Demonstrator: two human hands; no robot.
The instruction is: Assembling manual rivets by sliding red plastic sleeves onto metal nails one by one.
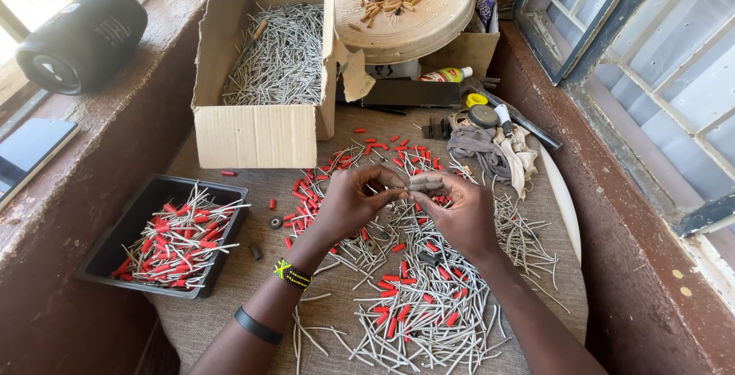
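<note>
A black cylindrical speaker (83,38) lies on the brown ledge at about ten o'clock, with a dark phone (31,149) flat on the ledge just below it. At eight o'clock a black plastic tray (122,225) holds a heap of grey sticks tipped with red sleeves. Above it, near eleven o'clock, an open cardboard box (256,134) is filled with bare grey sticks (282,53). At the centre of the view, over a grey cloth-covered table (245,298), the person's left hand (354,200) — a beaded band and a black band on its wrist — curls its fingers and pinches the end of a small bundle of grey tubes (426,183), thumb pressed against forefinger. The right hand (459,216) meets it from the other side, fingers closed around the same bundle, so the two hands touch at the fingertips. Beneath and around them, from five to seven o'clock, lies a loose scatter of grey sticks and red sleeves (417,302). At twelve o'clock a round pale lid (429,22) carries short cut pieces — and at two o'clock a crumpled grey rag (490,149) rests beside small jars and a dark flat bar, close to the window frame (605,45).
</note>
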